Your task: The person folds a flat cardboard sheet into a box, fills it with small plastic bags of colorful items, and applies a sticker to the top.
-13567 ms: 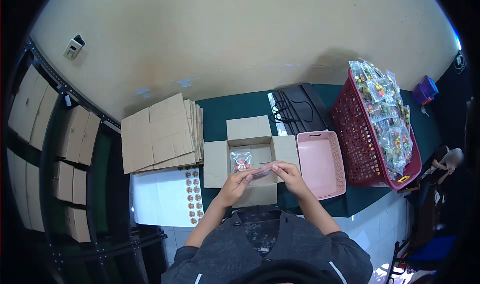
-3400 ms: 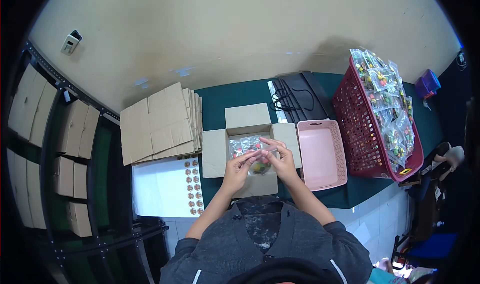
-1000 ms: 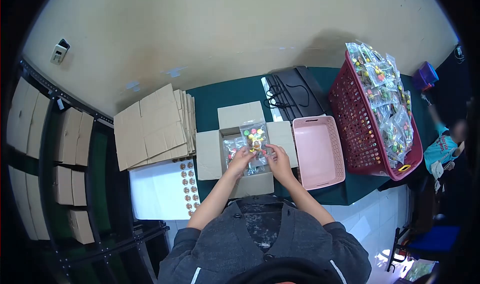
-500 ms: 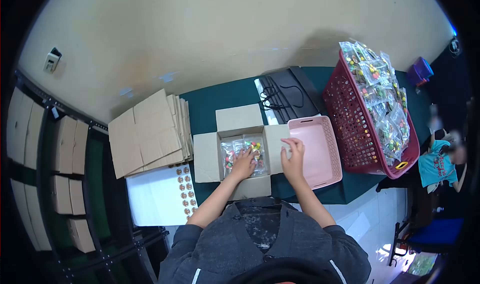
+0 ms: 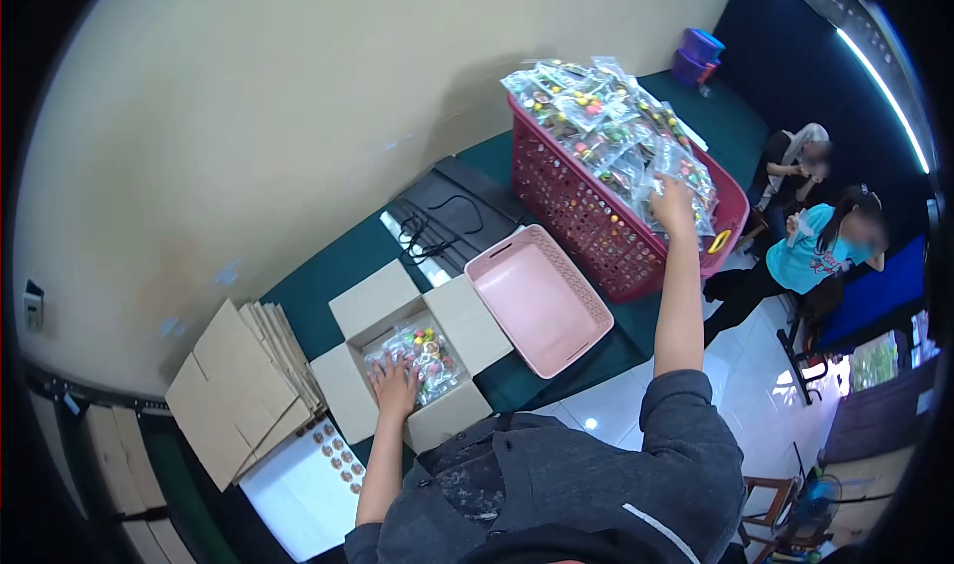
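My left hand (image 5: pixel 395 389) lies with spread fingers on clear plastic bags of small colourful pieces (image 5: pixel 425 350), which fill an open cardboard box (image 5: pixel 481 331). Its flaps are folded outward. Farther right, my right hand (image 5: pixel 673 206) reaches over the tall dark-red basket (image 5: pixel 586 221), its outstretched fingers at the heap of similar filled bags (image 5: pixel 606 132). The bags partly hide those fingertips. Between box and basket sits a pink plastic tray (image 5: pixel 542 306) with nothing in it.
Flattened cardboard boxes (image 5: pixel 238 385) are stacked at the left, beside a white sheet with round brown stickers (image 5: pixel 298 494). Behind the tray lie a black panel and cable (image 5: pixel 462 211). Purple containers (image 5: pixel 696 57) stand at the far end. Two people (image 5: pixel 820 241) are at the right.
My right hand has gone from the box's right flap to the bags in the basket. My left hand stays in the box. The view has turned to the right.
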### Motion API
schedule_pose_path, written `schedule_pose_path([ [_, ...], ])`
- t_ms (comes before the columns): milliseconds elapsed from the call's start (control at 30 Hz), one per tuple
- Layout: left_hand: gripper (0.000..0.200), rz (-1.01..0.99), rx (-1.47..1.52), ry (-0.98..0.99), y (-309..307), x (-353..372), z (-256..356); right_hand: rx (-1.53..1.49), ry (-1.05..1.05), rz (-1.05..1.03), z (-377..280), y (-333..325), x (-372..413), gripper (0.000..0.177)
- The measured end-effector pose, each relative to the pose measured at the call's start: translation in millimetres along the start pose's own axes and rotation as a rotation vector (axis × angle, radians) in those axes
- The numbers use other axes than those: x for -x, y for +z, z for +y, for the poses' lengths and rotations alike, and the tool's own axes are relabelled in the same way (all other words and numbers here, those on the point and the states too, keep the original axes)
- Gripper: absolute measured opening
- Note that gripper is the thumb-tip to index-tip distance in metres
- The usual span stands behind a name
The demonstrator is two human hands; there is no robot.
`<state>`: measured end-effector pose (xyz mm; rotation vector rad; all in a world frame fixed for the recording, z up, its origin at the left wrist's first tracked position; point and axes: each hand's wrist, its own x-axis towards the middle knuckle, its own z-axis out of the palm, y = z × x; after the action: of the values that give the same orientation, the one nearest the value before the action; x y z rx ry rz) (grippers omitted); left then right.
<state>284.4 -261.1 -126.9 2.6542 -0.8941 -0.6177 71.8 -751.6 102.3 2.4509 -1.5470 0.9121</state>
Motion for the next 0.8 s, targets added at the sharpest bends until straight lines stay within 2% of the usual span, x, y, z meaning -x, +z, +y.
schedule_pose_path([
  [67, 0.067, -0.004, -0.016, 0.011, -1, 0, 2, 0.086, 0.026, -0.595, 13, 5, -2, 0.031],
  [200, 0.067, 0.112, -0.037, 0.021, -1, 5, 12, 0.138, -0.074, -0.560, 12, 17, 3, 0.026],
  [267, 0.065, 0.047, 0.073, 0.007, -1, 7, 16, -0.026, 0.123, -0.583, 12, 16, 1, 0.018],
  [300, 0.065, 0.046, 0.068, 0.005, -2, 9, 20, -0.057, 0.102, -0.640, 17, 22, -2, 0.027],
  [333, 0.063, -0.013, 0.144, 0.016, -3, 12, 26, -0.060, 0.102, -0.644, 18, 26, -2, 0.027],
  [400, 0.062, -0.074, 0.222, 0.018, -4, 14, 28, 0.108, 0.180, -0.398, 7, 25, 2, 0.038],
  [467, 0.059, -0.022, 0.212, 0.044, 5, 13, 25, 0.156, 0.172, -0.403, 7, 23, 4, 0.040],
  [533, 0.059, -0.010, 0.196, 0.041, 11, 10, 23, 0.121, 0.111, -0.292, 9, 25, 2, 0.028],
  [567, 0.060, 0.009, 0.181, 0.035, 12, 9, 20, 0.232, 0.093, -0.375, 8, 23, -2, 0.022],
  [667, 0.058, 0.045, 0.093, -0.049, 4, 13, 17, 0.237, 0.042, -0.275, 18, 31, -2, 0.020],
  [700, 0.058, 0.014, 0.068, -0.031, -4, 16, 20, 0.243, 0.087, -0.250, 11, 20, 0, 0.020],
  [800, 0.055, 0.010, -0.015, -0.034, 5, 16, 4, 0.169, 0.108, -0.011, 8, 6, 1, 0.024],
])
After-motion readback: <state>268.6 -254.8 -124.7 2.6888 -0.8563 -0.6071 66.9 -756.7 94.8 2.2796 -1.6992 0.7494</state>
